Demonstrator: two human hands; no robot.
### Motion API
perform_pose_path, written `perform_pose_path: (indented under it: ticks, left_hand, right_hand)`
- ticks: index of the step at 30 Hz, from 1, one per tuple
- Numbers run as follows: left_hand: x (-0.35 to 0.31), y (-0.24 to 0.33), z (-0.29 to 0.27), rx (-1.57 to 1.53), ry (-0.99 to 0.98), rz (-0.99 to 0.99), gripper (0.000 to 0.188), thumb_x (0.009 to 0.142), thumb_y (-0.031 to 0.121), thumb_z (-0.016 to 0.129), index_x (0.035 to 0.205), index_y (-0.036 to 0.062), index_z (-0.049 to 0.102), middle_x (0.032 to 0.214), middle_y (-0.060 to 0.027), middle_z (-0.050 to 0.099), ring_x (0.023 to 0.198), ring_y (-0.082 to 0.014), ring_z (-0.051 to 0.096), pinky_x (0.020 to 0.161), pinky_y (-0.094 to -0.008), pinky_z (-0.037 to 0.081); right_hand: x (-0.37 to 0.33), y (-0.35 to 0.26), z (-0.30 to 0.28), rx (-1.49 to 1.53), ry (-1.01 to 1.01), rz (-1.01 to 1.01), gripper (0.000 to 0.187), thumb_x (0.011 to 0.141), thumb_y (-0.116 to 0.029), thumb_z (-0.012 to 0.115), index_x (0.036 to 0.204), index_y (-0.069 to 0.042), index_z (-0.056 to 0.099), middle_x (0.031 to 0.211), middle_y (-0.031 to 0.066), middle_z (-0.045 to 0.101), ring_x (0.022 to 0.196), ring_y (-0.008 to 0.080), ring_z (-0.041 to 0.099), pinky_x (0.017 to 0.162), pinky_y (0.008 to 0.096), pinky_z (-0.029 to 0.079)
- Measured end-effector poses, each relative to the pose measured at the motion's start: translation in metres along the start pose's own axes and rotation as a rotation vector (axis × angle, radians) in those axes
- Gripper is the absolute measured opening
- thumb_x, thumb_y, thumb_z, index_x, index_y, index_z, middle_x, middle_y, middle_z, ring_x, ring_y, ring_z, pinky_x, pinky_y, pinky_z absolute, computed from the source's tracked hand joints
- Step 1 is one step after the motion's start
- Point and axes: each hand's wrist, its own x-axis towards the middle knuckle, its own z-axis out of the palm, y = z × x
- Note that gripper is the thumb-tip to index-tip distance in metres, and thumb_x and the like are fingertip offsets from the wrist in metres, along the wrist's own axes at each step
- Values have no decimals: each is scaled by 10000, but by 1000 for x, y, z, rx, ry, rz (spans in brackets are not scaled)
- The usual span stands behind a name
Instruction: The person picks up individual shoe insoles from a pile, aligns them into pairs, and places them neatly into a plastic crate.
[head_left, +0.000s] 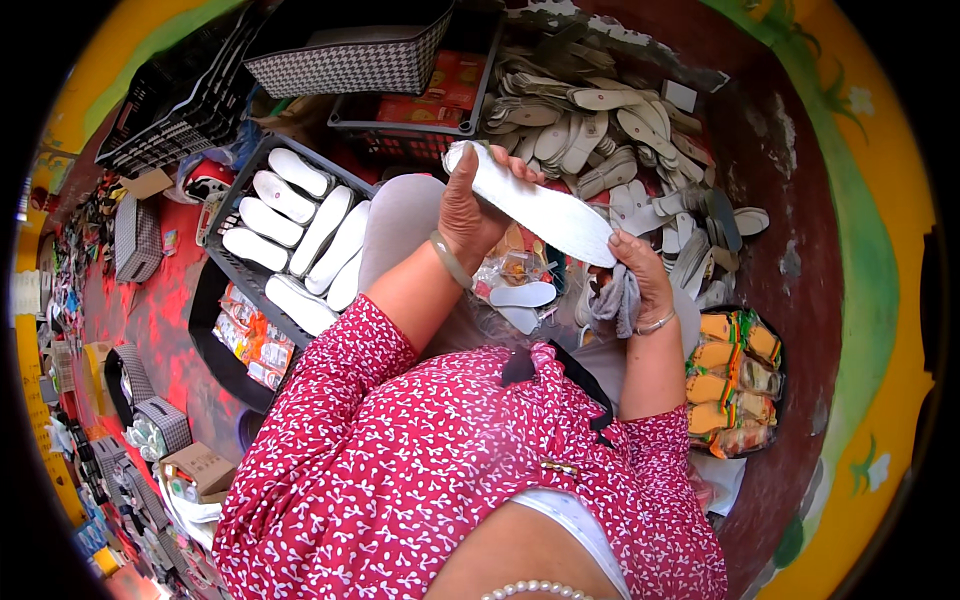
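A long white shoe insole [545, 212] is held aslant in front of me, its upper left end higher than its lower right end. My left hand [474, 212], with a bangle on the wrist, grips the upper end, thumb on the near face and fingers behind the far edge. At the other end my right hand [646, 272] pinches the insole's tip. A crumpled grey cloth [618, 300] hangs from that same hand. Beneath the hands, between my knees, lie white insole-shaped pieces [523, 295] and small plastic-wrapped items, partly hidden.
At left a grey crate [237, 190] holds rows of white insoles. Piled insoles [585, 140] lie against the wall ahead. A houndstooth basket [350, 68] rests by a black crate at the back. Yellow packages [715, 357] fill a container on my right. Orange-and-white packets [250, 335] lie at left.
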Motion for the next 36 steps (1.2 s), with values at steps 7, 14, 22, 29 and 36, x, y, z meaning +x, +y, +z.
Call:
perform_pose_path:
  ticks: [7, 14, 22, 29, 36]
  left_hand:
    - [-6, 3, 13, 167, -52, -36, 584, 740, 158, 634, 1263, 45, 400, 1130, -202, 573, 1102, -315, 520, 999, -451, 362]
    - [-8, 0, 4, 144, -65, -103, 269, 783, 185, 612, 1015, 78, 528, 1011, -141, 613, 1087, -309, 531, 957, -461, 395]
    - [-11, 7, 25, 165, -34, -87, 421, 793, 228, 608, 1154, 44, 495, 1118, -166, 577, 1117, -312, 510, 988, -462, 363]
    - [-6, 30, 8, 298, -2, 121, 225, 860, 3, 545, 1083, 17, 572, 1045, -91, 615, 995, -214, 582, 902, -382, 451]
    - [-27, 64, 23, 717, 3, 111, 181, 836, -14, 572, 1014, 1, 602, 985, -92, 640, 959, -185, 591, 890, -329, 457]
  right_hand:
    - [5, 1, -15, -18, -87, 33, 258, 881, -165, 573, 1049, 30, 573, 803, 78, 646, 606, 123, 611, 536, 220, 490]
    - [9, 8, -1, -38, -76, 80, 216, 886, -192, 569, 977, 4, 561, 715, 79, 631, 533, 121, 596, 462, 213, 470]
    - [8, 11, -19, -301, -168, -71, 275, 865, -166, 612, 1038, 47, 593, 895, 50, 645, 788, 96, 594, 732, 222, 465]
    - [18, 14, -34, -431, -18, -262, 255, 847, -162, 648, 1024, 21, 628, 869, -12, 609, 728, 40, 500, 654, 188, 396]
    - [19, 16, -20, -424, 139, -659, 245, 821, -103, 673, 1039, 6, 646, 885, -24, 628, 727, 54, 529, 661, 181, 423]
